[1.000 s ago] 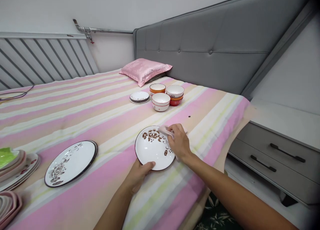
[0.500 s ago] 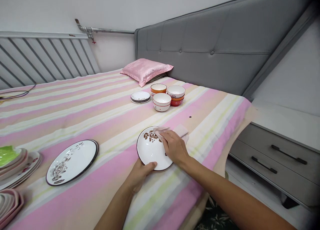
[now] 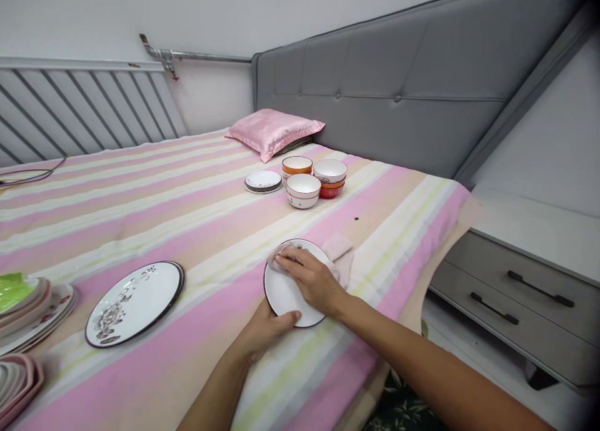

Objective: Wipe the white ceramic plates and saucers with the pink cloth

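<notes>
A small white plate [image 3: 285, 297] with a dark rim lies on the striped bedsheet near the bed's front edge. My left hand [image 3: 265, 332] grips its near rim, thumb on top. My right hand [image 3: 309, 280] lies across the plate with fingers together, pressing a pale pink cloth [image 3: 335, 251] onto its far left part. The cloth trails off the plate to the right. The plate's brown flower pattern is hidden under the cloth and hand.
A larger flowered plate [image 3: 134, 302] lies to the left. Stacked plates [image 3: 32, 315] sit at the left edge. Bowls [image 3: 315, 183] and small saucers [image 3: 263, 181] stand farther back, before a pink pillow [image 3: 272, 130]. A grey nightstand [image 3: 520, 293] is on the right.
My right hand has swept the cloth leftward across the plate, from its right rim to its far left side, covering the flower pattern. My left hand keeps its hold on the rim.
</notes>
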The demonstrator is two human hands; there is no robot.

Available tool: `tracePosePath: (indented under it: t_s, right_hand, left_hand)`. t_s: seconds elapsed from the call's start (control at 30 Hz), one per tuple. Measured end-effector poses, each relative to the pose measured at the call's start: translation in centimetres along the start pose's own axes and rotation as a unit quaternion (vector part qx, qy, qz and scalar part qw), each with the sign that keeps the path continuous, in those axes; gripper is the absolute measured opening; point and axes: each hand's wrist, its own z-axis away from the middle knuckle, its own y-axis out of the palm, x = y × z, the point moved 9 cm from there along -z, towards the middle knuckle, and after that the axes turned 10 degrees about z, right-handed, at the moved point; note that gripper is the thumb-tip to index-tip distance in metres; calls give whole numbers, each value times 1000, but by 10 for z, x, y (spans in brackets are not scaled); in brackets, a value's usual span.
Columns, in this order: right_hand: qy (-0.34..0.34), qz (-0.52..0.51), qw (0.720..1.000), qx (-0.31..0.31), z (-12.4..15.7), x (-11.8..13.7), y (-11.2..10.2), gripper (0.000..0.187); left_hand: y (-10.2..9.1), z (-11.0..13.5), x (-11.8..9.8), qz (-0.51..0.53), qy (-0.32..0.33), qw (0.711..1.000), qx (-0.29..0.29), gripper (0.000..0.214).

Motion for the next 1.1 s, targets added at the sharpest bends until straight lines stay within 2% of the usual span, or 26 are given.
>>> tracePosePath:
  t_s: [0.17,0.33,0.5,0.7,0.8,0.93,1.1]
  right_hand:
    - [-46,-7,996,82,3,14,11,38]
    - [-51,-28,988,140,5,19,13,33]
    - [-25,-50,983,177,5,17,11,37]
    - [34,-16,975,217,6,-1,5,31]
    - [56,22,975,214,6,-15,-3,29]
    - [72,70,979,175,5,-28,-12,33]
    - [101,142,975,135,5,-41,-13,36]
  left_hand:
    - [5,2,-11,33,30,999,-23,80]
    - [9,1,-16,75,48,996,-27,76]
    - [0,-1,-13,123,46,990,-59,73]
    - [-7,-1,-14,148,52,983,-93,76]
    - [-9,-1,-15,167,55,979,-105,77]
    - [-10,-2,-15,178,52,976,-112,80]
    - [-11,1,-14,147,43,981,-118,85]
